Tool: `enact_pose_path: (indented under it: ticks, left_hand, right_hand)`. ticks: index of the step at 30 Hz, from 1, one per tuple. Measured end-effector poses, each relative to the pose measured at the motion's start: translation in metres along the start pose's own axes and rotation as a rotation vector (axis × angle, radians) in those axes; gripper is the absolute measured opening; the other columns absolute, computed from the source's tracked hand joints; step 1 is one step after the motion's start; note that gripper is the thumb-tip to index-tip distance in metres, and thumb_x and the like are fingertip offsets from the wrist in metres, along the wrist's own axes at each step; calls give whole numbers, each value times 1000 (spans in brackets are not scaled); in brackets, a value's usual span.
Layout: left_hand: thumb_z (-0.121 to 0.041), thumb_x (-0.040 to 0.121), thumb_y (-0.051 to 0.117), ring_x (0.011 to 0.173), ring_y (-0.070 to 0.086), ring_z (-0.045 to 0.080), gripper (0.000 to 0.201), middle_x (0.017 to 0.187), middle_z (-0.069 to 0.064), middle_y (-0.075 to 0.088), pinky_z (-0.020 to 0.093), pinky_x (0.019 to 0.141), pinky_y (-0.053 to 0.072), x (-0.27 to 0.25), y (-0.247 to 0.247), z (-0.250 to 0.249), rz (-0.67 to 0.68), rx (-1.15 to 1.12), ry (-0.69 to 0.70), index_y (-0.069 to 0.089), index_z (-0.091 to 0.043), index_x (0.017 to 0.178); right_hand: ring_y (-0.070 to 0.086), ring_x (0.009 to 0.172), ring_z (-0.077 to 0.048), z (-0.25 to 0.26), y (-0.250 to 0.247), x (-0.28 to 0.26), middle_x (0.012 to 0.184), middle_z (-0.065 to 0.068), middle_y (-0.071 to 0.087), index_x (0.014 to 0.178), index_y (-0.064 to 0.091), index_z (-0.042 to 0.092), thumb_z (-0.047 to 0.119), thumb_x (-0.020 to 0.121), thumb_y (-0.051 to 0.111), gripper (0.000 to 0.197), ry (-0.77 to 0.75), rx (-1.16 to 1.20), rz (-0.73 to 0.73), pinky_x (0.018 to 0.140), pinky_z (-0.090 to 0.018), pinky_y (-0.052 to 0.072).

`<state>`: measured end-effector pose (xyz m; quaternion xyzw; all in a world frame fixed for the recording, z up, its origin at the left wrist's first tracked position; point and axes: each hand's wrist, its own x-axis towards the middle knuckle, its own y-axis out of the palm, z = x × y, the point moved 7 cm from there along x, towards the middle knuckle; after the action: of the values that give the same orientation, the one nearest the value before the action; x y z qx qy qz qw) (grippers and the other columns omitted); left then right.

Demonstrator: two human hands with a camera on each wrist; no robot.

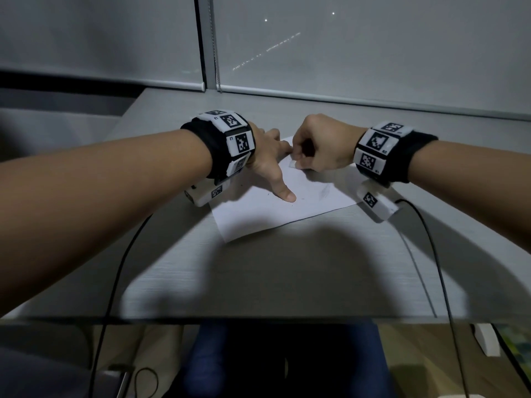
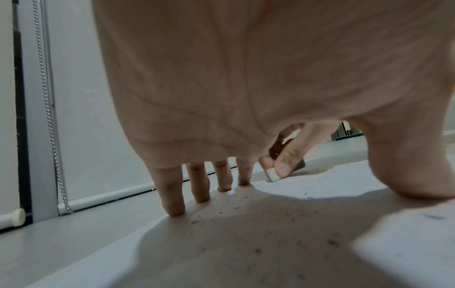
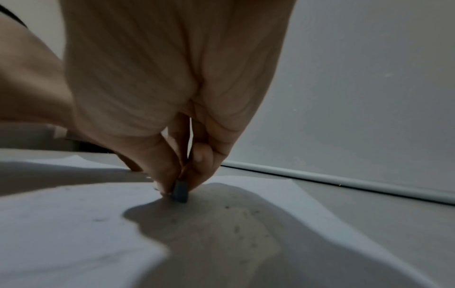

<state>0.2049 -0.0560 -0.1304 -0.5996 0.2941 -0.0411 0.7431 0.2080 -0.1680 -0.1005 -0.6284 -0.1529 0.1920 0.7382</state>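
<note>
A white sheet of paper point(image 1: 275, 214) lies on the grey table, with faint grey smudges and dark crumbs point(image 2: 246, 210) scattered over it. My left hand point(image 1: 270, 156) is spread flat on the sheet, fingertips point(image 2: 176, 211) and thumb point(image 1: 287, 195) pressing it down. My right hand point(image 1: 321, 145) pinches a small white eraser point(image 1: 293, 163) between thumb and fingers, its end touching the paper just right of my left fingers. The eraser point(image 3: 181, 193) looks dark in the right wrist view and white point(image 2: 272, 175) in the left wrist view.
The table point(image 1: 287, 282) ends at a window with lowered roller blinds point(image 1: 373, 53) and a bead chain point(image 2: 49, 117). Black cables point(image 1: 115, 268) run from both wrist cameras over the table's near edge. A white block point(image 1: 487, 338) lies on the floor below.
</note>
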Motion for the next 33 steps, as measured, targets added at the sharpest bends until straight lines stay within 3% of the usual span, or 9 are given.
enact_pose_path:
  ticks: [4, 6, 11, 16, 18, 23, 27, 29, 33]
  left_hand:
    - [-104, 50, 64, 148, 40, 36, 146, 155, 1, 36, 58, 109, 41, -4, -2, 0, 4, -10, -19, 9, -44, 171]
    - [-99, 60, 68, 147, 41, 36, 135, 153, 2, 37, 57, 109, 40, -4, -3, 0, 5, -20, -31, 14, -42, 170]
    - [-99, 60, 68, 141, 45, 36, 124, 143, 2, 40, 55, 108, 41, -8, -3, -2, 5, 7, -12, 28, -43, 163]
    - [-96, 65, 68, 152, 37, 34, 135, 161, 1, 32, 57, 115, 38, -12, -4, -2, 23, 0, -41, 9, -40, 172]
    - [-96, 63, 70, 154, 35, 34, 137, 164, -1, 29, 58, 118, 37, -14, -6, 0, 34, -23, -36, 9, -40, 172]
    - [-106, 47, 67, 143, 48, 33, 146, 149, -5, 37, 58, 115, 45, -20, -9, 10, 31, 7, -9, 27, -33, 168]
    - [-94, 70, 67, 129, 58, 29, 116, 147, -1, 53, 49, 112, 48, -16, -26, 11, -104, -74, 48, 42, -22, 158]
    - [-84, 77, 73, 139, 54, 26, 108, 156, -3, 46, 46, 117, 43, -13, -33, 7, -154, -123, 96, 39, -26, 162]
    - [-76, 77, 79, 159, 33, 18, 114, 174, -9, 29, 41, 129, 27, -4, -33, -10, -93, -155, 190, 26, -36, 170]
  right_hand:
    - [70, 71, -18, -11, -6, 4, 73, 3, 75, 80, 79, 16, 19, 83, 78, 4, 61, -32, -27, 78, -41, 64]
    - [67, 67, -14, -4, -3, 1, 72, 4, 73, 81, 78, 15, 19, 83, 78, 5, 29, -17, -22, 75, -35, 62]
    - [62, 61, -3, 18, 7, -5, 68, 5, 70, 80, 78, 13, 18, 83, 79, 5, -78, 33, 3, 62, -20, 50]
    - [71, 74, -21, -17, -3, 1, 73, 4, 73, 77, 77, 18, 21, 83, 79, 7, 100, -15, -37, 77, -39, 64]
    - [70, 74, -23, -19, -9, -1, 73, 3, 72, 79, 77, 16, 21, 85, 80, 8, 96, -14, -51, 76, -38, 63]
    - [66, 69, -19, -44, -22, -16, 72, 3, 73, 79, 77, 14, 14, 86, 77, 7, 157, 9, -65, 70, -29, 57]
    - [67, 75, -17, -51, -8, -27, 82, 2, 77, 82, 77, 18, 22, 88, 79, 7, 165, -16, 10, 79, -30, 56]
    - [69, 78, -20, -50, -7, -29, 84, 1, 77, 83, 77, 19, 22, 88, 80, 6, 165, 10, -16, 78, -29, 55]
    - [65, 75, -18, -46, -8, -28, 86, -2, 76, 89, 79, 17, 22, 88, 79, 5, 155, 58, -78, 75, -27, 52]
